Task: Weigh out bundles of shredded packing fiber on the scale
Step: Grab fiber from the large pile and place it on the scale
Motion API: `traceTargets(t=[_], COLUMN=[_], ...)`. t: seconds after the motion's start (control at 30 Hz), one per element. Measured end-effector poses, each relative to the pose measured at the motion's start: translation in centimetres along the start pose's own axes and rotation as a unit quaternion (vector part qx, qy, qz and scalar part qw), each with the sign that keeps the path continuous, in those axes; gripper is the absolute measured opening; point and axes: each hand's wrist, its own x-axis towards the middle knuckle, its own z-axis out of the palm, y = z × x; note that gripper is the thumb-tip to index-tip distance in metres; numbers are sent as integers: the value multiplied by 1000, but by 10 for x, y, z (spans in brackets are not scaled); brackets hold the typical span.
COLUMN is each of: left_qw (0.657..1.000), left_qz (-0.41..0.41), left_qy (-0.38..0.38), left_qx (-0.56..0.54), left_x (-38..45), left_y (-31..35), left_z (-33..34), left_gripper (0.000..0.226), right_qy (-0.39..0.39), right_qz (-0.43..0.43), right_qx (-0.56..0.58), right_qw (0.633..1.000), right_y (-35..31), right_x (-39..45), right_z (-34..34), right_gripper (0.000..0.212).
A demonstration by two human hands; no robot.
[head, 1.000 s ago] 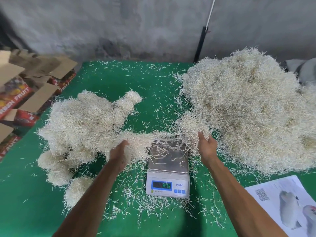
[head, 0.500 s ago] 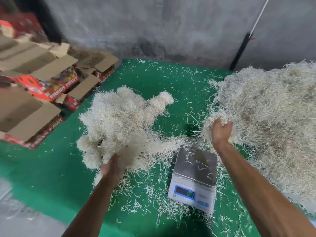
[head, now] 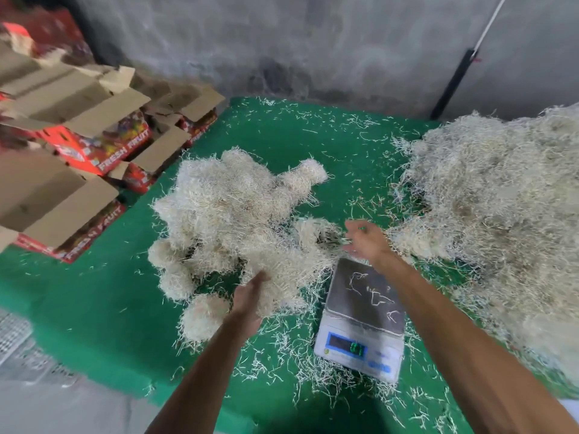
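A white digital scale (head: pixel 363 311) stands on the green table (head: pixel 94 308), its steel platform bare but for a few loose strands. My left hand (head: pixel 250 297) lies against a pale fiber bundle (head: pixel 282 270) just left of the scale, fingers extended into it, fingertips partly hidden. That bundle rests on the edge of a heap of rounded bundles (head: pixel 228 208). My right hand (head: pixel 365 241), motion-blurred with fingers spread, hovers over the scale's far edge and holds nothing. The large loose fiber pile (head: pixel 501 214) fills the right side.
Open red "Fresh Fruit" cartons (head: pixel 94 142) are stacked off the table's left edge. A grey concrete wall rises behind, with a black pole (head: pixel 454 86) leaning on it. Loose strands litter the green surface around the scale. The table's near-left corner drops to a grey floor (head: pixel 47 396).
My left hand has carried the bundle from beside the scale left onto the bundle heap. My right hand let go of the big pile and swung left over the scale. The view turned left.
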Motion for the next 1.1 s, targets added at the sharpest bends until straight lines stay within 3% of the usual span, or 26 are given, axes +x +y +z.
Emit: traceTargets(t=[0.1,0.17,0.23,0.27,0.33,0.37,0.43,0.47,0.53,0.6,0.67,0.77,0.8,0.87,0.93,1.0,1.1], left_qw=[998,991,989,986,973,963,945,944,942,939,951,974,978,980,975,969,975], left_qz=[13,30,32,38,80,118,149,169,200,230,226,196,183,171,180,196,194], left_qy=[-59,-125,-143,-159,-210,-196,-191,-172,-139,-153,-165,-104,-88,-77,-74,-56,-44], left_qx=[-13,-23,-13,-3,57,141,218,224,231,206,130,52,46,64,107,136,98], left_x=[-4,-8,-12,-12,-6,-6,-11,-7,-1,4,6,11,13,14,16,17,15], left_y=[16,23,32,35,40,40,44,44,47,45,34,18,13,5,-2,-6,-4], left_z=[35,53,66,72,98,110,135,144,154,156,148,136,132,126,121,118,117], left_gripper=[19,13,12,14,55,74,93,95,90,65,40,24,19,12,12,18,33], right_qy=[-97,-114,-96,-70,-15,-19,-62,-67,0,81,162,259,238,116,15,23,101], right_qz=[48,85,132,153,170,157,135,124,84,30,-32,-63,-79,-112,-114,-124,-137], right_qx=[8,49,134,150,143,156,202,203,199,210,114,-99,-149,-247,-356,-343,-183], right_qw=[994,989,977,974,975,975,968,969,976,974,980,959,956,956,927,931,968], right_y=[23,37,48,55,68,69,68,65,66,69,71,76,80,94,105,106,103], right_x=[-32,-50,-64,-67,-71,-72,-75,-77,-75,-69,-64,-59,-61,-65,-68,-73,-80], right_z=[-2,-9,-15,-17,-16,-16,-19,-23,-33,-40,-45,-45,-42,-35,-29,-29,-39], right_gripper=[56,62,58,57,59,63,92,107,120,111,93,82,82,88,96,98,88])
